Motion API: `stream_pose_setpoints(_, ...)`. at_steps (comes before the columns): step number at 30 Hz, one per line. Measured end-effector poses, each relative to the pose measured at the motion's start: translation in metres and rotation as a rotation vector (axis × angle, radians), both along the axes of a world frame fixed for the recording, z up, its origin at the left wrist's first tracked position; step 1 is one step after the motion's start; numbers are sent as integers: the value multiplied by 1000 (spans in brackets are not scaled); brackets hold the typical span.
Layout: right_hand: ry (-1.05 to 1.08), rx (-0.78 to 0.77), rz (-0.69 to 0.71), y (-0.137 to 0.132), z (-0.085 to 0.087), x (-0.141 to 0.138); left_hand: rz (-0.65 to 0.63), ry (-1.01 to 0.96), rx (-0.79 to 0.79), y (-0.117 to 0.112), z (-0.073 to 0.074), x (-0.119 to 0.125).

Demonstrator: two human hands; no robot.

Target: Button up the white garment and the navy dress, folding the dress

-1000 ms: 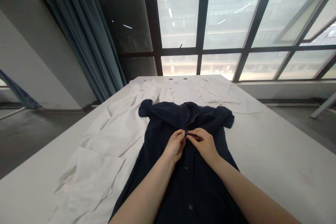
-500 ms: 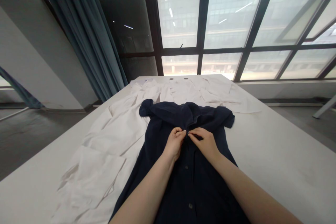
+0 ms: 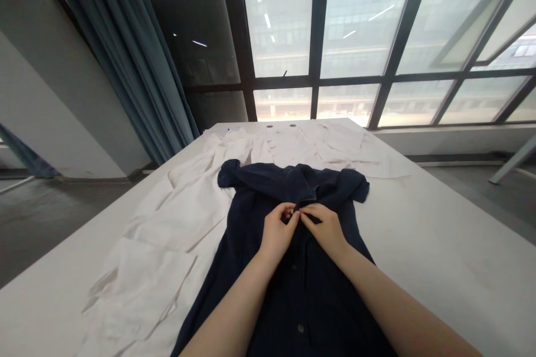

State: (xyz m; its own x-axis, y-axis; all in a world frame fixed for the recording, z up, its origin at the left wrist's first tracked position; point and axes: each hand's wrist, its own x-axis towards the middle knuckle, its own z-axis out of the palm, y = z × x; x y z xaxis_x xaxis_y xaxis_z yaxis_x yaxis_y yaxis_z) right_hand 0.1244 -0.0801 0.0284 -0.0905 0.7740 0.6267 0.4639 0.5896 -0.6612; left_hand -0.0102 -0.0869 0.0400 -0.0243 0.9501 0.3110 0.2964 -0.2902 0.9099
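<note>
A dark navy button-up shirt (image 3: 307,284) lies front up on the white table (image 3: 444,240), its collar and shoulders bunched at the far end. My left hand (image 3: 277,231) and my right hand (image 3: 324,227) meet at the shirt's front opening just below the collar. Both pinch the placket edges between thumb and fingers. My fingers hide any button there. A dark round button (image 3: 300,328) shows lower down the placket, near my forearms.
A large wrinkled white garment (image 3: 167,228) spreads under and left of the navy shirt, reaching the table's far end. The table's right side is bare white top. Grey floor lies beyond both long edges, with floor-to-ceiling windows and a dark blue curtain (image 3: 142,61) ahead.
My hands have drawn closer together at the placket, and my left fingers have curled inward. The view has shifted slightly, while the shirt stays in place.
</note>
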Motion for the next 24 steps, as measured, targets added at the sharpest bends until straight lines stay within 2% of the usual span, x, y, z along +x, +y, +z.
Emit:
stream_pose_setpoints(6,-29,3,37,-4,3,-3,-87,-367,-291,10,-12,-1)
stream_pose_setpoints(11,-100,-1,63,-4,1,-2,-208,-497,-477,8,-11,-3)
stream_pose_setpoints(15,-116,15,63,-4,-1,-2,-219,-508,-521,7,-11,-5)
stream_pose_setpoints(20,-103,-3,73,-6,0,-4,-181,-497,-520,6,-12,-5)
stream_pose_setpoints(24,-71,-8,76,-8,3,-5,-207,-529,-503,6,-8,-7)
